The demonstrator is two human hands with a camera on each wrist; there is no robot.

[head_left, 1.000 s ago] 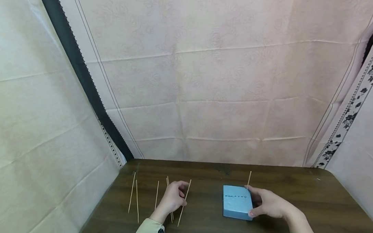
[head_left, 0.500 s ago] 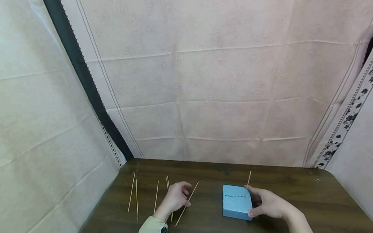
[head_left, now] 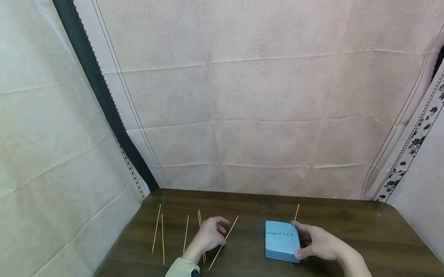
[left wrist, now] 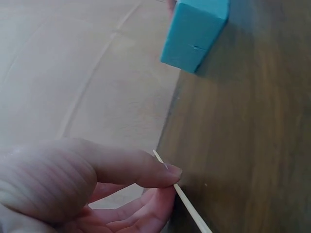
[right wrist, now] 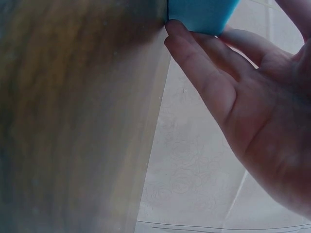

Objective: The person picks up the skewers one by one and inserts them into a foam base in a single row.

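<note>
My left hand [head_left: 210, 233] pinches a thin wooden skewer [head_left: 231, 229] between thumb and fingers, low over the dark table. In the left wrist view the skewer [left wrist: 193, 209] slants out from under the thumb tip. To the right is a light blue foam block [head_left: 282, 243], its top marked by a row of small dark holes. Another skewer [head_left: 296, 212] stands up at the block's far right corner. My right hand [head_left: 322, 243] grips the block's right side, thumb near the front corner. The right wrist view shows its fingers [right wrist: 201, 73] reaching along the block [right wrist: 201, 14].
Several loose skewers lie on the table left of my left hand, among them a far-left skewer [head_left: 157, 228] and a middle one [head_left: 186, 233]. Two more [head_left: 200, 216] are partly hidden behind that hand. A pale cloth [head_left: 265, 112] hangs behind the wooden table [head_left: 387, 238].
My left hand has shifted slightly right, and the skewer it holds has tilted further, its far end swinging right. The right hand and block stay about where they were.
</note>
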